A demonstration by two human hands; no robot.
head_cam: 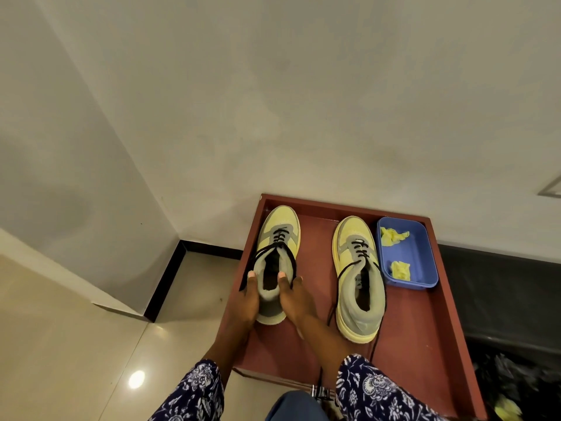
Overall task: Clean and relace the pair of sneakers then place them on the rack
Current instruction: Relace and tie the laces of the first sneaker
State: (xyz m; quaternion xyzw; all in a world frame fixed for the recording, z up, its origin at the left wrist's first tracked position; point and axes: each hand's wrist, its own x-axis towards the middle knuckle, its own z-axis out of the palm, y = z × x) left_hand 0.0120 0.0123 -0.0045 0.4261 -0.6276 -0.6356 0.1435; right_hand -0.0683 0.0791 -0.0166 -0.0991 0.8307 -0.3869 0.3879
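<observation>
Two yellow and grey sneakers with black laces stand toes-away on a red-brown rack top (425,323). Both my hands hold the left sneaker (277,238) at its heel: my left hand (246,302) grips the outer side of the collar, and my right hand (296,296) grips the inner side with its thumb over the collar edge. The right sneaker (359,278) stands alone beside it, its lace ends trailing loose over the rack toward me.
A blue plastic tray (408,256) with two crumpled yellow cloths sits against the right sneaker at the rack's far right. White walls rise behind and to the left. A tiled floor lies to the left, a dark counter (501,287) to the right.
</observation>
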